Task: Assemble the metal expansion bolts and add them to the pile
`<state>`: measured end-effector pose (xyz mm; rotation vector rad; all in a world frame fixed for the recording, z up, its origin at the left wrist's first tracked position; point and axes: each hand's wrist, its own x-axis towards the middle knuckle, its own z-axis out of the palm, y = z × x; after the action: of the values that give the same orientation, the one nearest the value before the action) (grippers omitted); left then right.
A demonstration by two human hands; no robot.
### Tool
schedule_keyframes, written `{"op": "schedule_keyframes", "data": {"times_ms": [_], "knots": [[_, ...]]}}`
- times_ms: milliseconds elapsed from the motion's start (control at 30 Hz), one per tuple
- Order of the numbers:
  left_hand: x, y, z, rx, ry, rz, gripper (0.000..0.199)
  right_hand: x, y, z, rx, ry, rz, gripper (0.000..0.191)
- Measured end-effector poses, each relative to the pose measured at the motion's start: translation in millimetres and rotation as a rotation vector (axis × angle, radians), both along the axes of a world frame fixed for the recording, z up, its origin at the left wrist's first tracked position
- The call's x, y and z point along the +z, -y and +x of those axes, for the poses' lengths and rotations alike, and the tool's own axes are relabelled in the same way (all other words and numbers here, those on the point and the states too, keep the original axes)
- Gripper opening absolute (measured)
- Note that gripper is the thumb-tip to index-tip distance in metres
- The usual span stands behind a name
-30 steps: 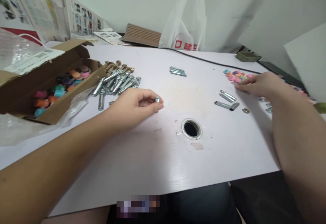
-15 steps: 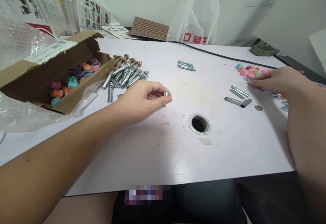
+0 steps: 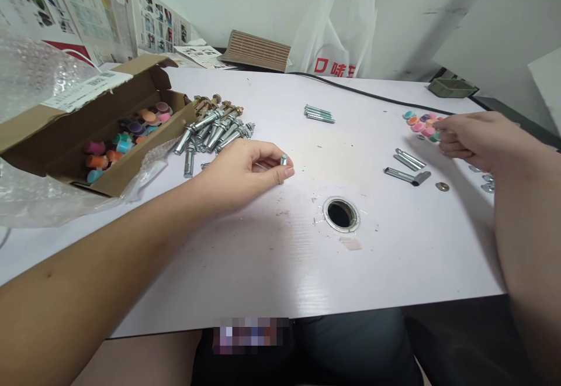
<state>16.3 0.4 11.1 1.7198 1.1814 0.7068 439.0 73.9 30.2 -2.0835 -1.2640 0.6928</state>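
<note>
My left hand (image 3: pixel 249 172) is closed around a silver bolt (image 3: pixel 284 159), pinched near-upright between thumb and forefinger. Only the bolt's top end shows well; the fingers cover most of it. A pile of expansion bolts (image 3: pixel 221 128) lies just behind that hand. On the far right, my right hand (image 3: pixel 467 134) hovers with curled fingers beside the colourful plastic caps (image 3: pixel 418 126). Whatever its fingertips hold, if anything, is hidden. Silver washers or nuts (image 3: pixel 488 187) lie partly covered by the right forearm. Metal sleeves (image 3: pixel 401 175) and a brass-coloured washer (image 3: pixel 442 187) sit nearer to me.
An open cardboard box (image 3: pixel 131 169) with more coloured caps stands on bubble wrap (image 3: pixel 26 199) at the left. Several bolts (image 3: pixel 319 114) lie in a row mid-table. A round hole (image 3: pixel 340 214) opens in the tabletop. Behind are a black cable (image 3: pixel 363 92) and a green tray (image 3: pixel 451 88).
My right hand has drawn its fingers in from a reaching, extended pose to a curled one, lifting slightly off the small parts. My left hand keeps its grip on the bolt.
</note>
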Motion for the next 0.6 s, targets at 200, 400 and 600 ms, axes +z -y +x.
{"op": "schedule_keyframes", "data": {"times_ms": [200,400,600], "knots": [[-0.6,-1,0,-0.015,0.051,-0.058,0.019,19.3,13,-68,0.259,-0.504,0.099,0.04],[-4.8,-4,-2,-0.049,-0.017,-0.032,0.014,18.7,40,-197,0.751,-0.526,-0.132,0.048],[-7.1,-9,-4,-0.064,-0.053,0.032,0.013,6.5,44,-225,0.868,-0.495,-0.17,0.052]]}}
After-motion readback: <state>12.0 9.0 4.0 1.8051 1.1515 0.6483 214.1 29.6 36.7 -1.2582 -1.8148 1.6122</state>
